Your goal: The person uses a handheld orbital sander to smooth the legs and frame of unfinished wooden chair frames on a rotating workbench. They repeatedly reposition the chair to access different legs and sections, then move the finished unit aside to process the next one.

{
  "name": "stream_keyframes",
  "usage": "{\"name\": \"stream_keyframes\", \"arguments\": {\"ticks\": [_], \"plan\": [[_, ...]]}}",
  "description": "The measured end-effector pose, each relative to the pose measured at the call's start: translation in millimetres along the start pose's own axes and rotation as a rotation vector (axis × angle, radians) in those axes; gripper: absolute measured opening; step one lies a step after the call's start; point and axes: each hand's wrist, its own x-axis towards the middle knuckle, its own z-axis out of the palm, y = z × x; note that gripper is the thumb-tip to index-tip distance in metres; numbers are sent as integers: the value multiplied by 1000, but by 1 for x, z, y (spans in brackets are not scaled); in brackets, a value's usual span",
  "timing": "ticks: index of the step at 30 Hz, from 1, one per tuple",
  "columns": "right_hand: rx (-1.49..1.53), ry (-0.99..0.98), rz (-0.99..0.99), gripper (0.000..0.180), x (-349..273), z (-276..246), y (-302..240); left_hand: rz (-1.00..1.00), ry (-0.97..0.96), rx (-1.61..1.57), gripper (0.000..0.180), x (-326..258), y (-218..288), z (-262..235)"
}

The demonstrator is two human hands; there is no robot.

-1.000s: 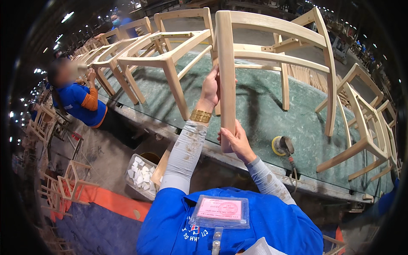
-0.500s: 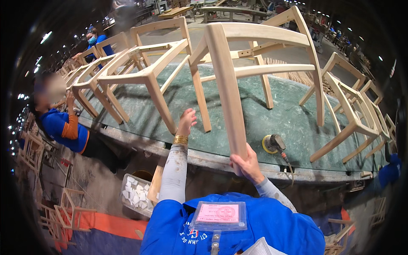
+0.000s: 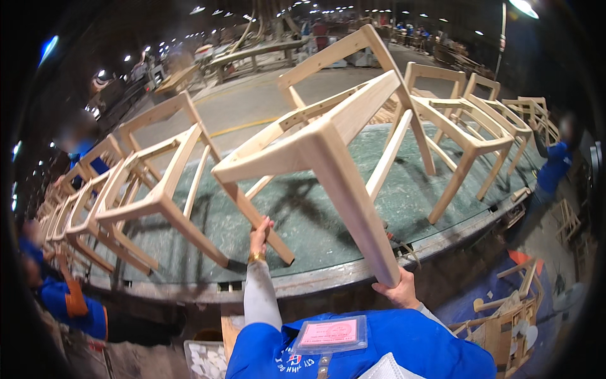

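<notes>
Overhead lamps (image 3: 524,7) are scattered through a dim workshop, where a long green table (image 3: 328,243) is lined with unpainted wooden chairs. At the far left, a co-worker (image 3: 88,312) in a blue shirt with orange sleeves is seen beside the table. Next, a row of chairs (image 3: 189,232) is set close together along the tabletop. Below the table edge, a clear box (image 3: 205,361) is filled with white pieces, and a board (image 3: 230,331) is seen just beside it.

Farther right, the left hand (image 3: 257,240) is placed against the lower part of one leg of the middle chair (image 3: 351,202); whether its fingers are closed fully around the wood cannot be told. That chair is tilted over the table, with its near leg brought past the edge toward the wearer. The foot of this leg is clasped by the right hand (image 3: 400,292), thumb and fingers wrapped on the wood. Beyond it, more chairs (image 3: 456,180) are stood on the table, and at the far right another blue-shirted person (image 3: 555,167) is seen near the table's end.
</notes>
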Motion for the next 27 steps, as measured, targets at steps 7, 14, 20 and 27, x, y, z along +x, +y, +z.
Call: {"name": "stream_keyframes", "arguments": {"ticks": [7,14,20,27], "plan": [[-50,38,-50,48,28,-51,3,48,40,27,28,-15,18,13],[446,-85,57,29,116,-73,34,460,64,78,23,-40,101,27],[579,-259,15,38,220,-86,41,602,126,514,21,-27,170,65],[624,-270,106,44,286,-97,18,560,219,728,28,13,211,112]]}}
